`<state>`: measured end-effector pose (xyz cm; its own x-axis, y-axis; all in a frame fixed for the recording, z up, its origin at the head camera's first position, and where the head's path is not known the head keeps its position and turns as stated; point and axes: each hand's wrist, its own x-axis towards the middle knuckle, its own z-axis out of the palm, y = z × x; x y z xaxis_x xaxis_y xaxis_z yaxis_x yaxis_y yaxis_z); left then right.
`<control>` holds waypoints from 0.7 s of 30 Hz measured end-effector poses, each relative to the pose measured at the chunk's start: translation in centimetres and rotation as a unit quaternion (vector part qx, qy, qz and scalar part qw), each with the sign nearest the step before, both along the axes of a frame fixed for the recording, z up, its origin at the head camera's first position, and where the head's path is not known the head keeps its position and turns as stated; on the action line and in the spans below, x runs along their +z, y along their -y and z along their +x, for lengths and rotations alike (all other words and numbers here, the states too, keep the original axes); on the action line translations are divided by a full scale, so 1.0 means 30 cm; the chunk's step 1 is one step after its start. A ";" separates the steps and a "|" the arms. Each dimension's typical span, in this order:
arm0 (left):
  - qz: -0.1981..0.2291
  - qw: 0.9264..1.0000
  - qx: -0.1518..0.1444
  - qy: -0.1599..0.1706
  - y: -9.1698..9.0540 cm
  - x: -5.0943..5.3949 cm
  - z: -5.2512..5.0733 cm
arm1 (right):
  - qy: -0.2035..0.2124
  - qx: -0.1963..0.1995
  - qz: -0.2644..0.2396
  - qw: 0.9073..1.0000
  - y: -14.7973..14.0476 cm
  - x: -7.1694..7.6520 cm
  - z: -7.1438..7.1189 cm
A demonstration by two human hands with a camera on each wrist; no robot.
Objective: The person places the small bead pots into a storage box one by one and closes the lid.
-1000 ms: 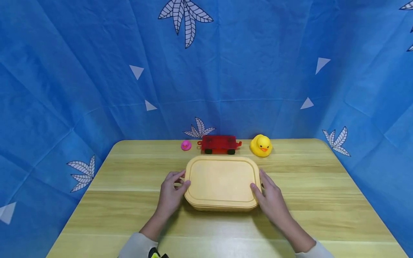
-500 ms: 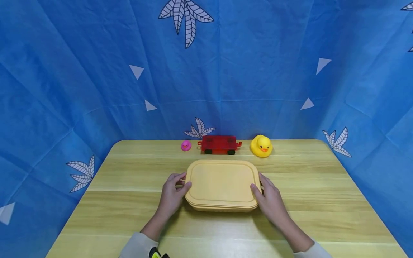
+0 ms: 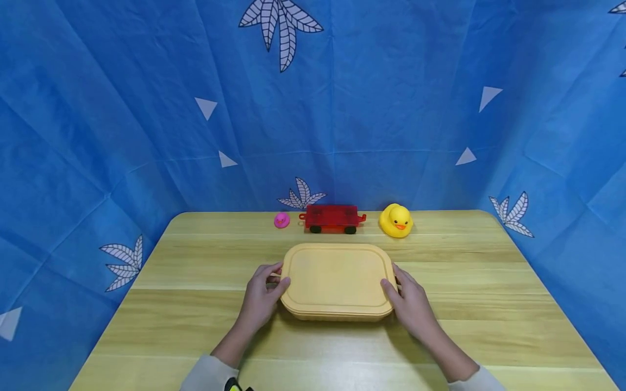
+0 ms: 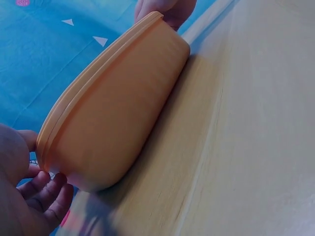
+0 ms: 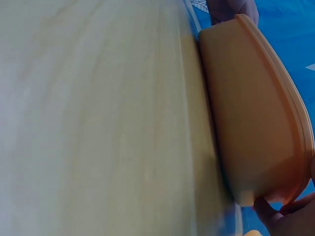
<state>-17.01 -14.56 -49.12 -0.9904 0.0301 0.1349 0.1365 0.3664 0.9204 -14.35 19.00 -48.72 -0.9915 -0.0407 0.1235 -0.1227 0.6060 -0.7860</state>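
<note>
A pale yellow rectangular plastic box (image 3: 337,316) with rounded corners stands on the table, its matching lid (image 3: 337,277) lying on top. At the box's left end, my left hand (image 3: 261,296) grips the edge, thumb on the lid's rim and fingers underneath. My right hand (image 3: 414,307) holds the opposite end in much the same way. In the left wrist view, the box wall (image 4: 118,103) looks orange, and the fingers (image 4: 47,194) curl below the rim. The right wrist view shows the box's side (image 5: 251,113) near the table surface. Whatever is inside stays hidden.
Along the back edge of the wooden table (image 3: 489,304) stand a small pink duck (image 3: 281,220), a red toy wagon (image 3: 333,219) with black wheels, and a larger yellow rubber duck (image 3: 396,221). A blue patterned cloth (image 3: 381,108) hangs behind.
The lid's far edge has come down and toward me, and the lid now lies level on the box. Both hands have kept their grip with only slight shifts.
</note>
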 end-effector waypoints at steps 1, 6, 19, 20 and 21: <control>0.000 1.000 -0.003 0.003 0.000 0.000 0.003 | 0.002 0.001 0.001 1.000 -0.001 -0.001 0.001; -0.001 1.000 -0.011 0.013 0.002 -0.006 0.006 | 0.006 0.003 0.005 1.000 -0.003 -0.006 0.003; 0.024 0.997 -0.049 0.046 0.012 -0.018 -0.002 | 0.004 0.001 -0.004 1.000 -0.005 -0.009 0.005; 0.026 0.997 -0.052 0.049 0.014 -0.019 -0.001 | 0.004 0.001 -0.004 1.000 -0.005 -0.011 0.006; 0.028 0.997 -0.054 0.053 0.015 -0.018 -0.001 | 0.004 0.000 -0.005 1.000 -0.004 -0.014 0.006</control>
